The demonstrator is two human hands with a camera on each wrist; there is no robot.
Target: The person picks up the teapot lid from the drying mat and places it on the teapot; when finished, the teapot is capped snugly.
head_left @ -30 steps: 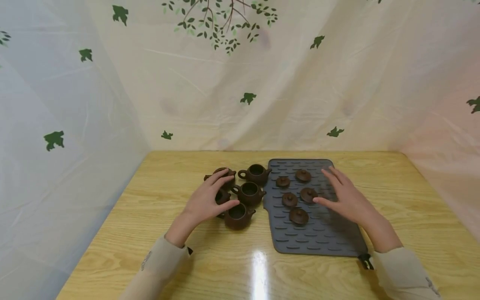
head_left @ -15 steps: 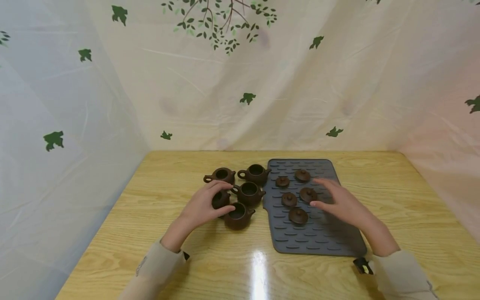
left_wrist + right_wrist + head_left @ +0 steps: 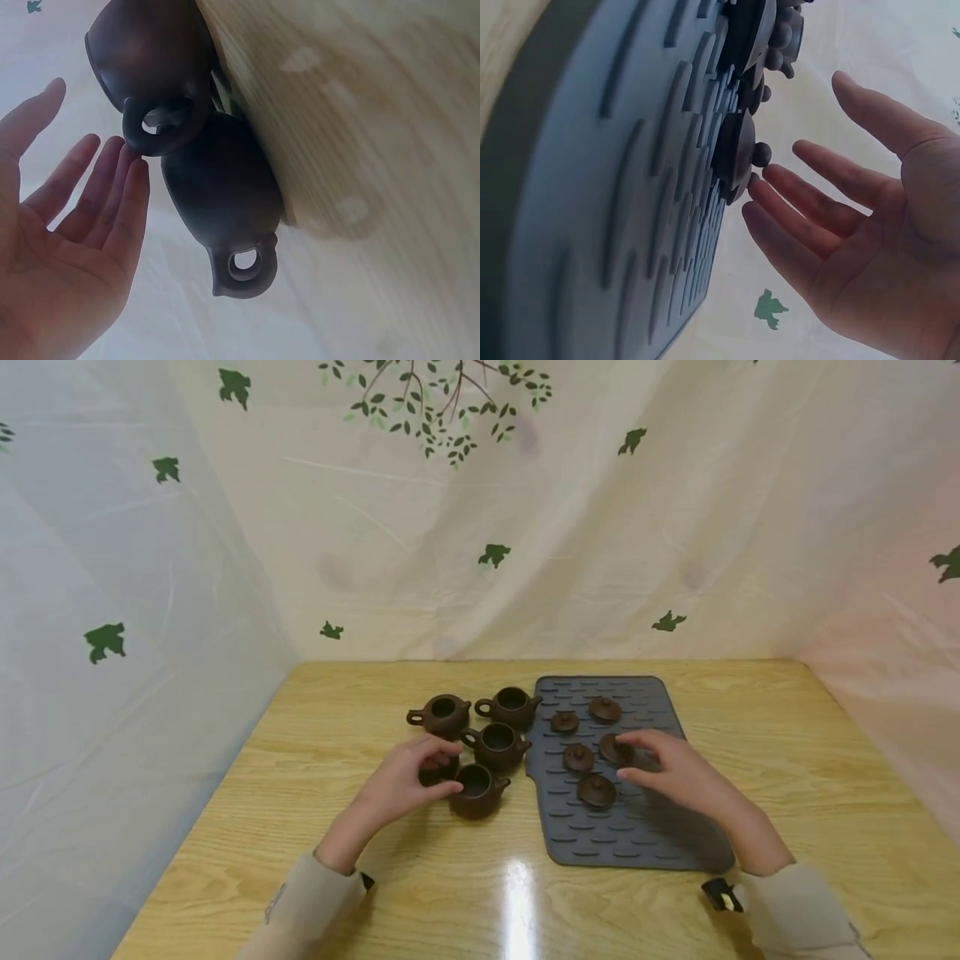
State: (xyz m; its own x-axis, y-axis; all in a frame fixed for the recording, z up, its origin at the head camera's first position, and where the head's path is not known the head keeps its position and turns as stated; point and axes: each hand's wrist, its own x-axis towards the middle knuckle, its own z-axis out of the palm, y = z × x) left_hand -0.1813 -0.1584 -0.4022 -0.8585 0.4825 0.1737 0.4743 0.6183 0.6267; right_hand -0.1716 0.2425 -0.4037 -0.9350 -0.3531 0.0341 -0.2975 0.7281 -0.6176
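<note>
Several small dark-brown teapots without lids stand together left of a grey ridged mat. My left hand (image 3: 390,783) hovers with thumb and fingers apart at the front teapot (image 3: 477,803), and partly hides another teapot (image 3: 442,772) behind its fingers. In the left wrist view, its fingertips come right up to a teapot handle (image 3: 166,135). My right hand (image 3: 688,777) is poised over the mat, fingertips close to a round knobbed lid (image 3: 613,750). The right wrist view has a gap between thumb and fingers, with a lid (image 3: 741,154) just past the fingertips.
More lids lie on the mat (image 3: 637,847), including a front lid (image 3: 597,792) and a far lid (image 3: 604,710). A teapot (image 3: 501,753) and a back teapot (image 3: 517,710) stand at the mat's left edge. A patterned curtain (image 3: 570,577) rises behind the wooden table (image 3: 420,893).
My left hand has drawn back toward the front teapot, uncovering the back-left one. My right hand has moved slightly left and lower toward a lid. In both hands, thumb and fingers have come closer together.
</note>
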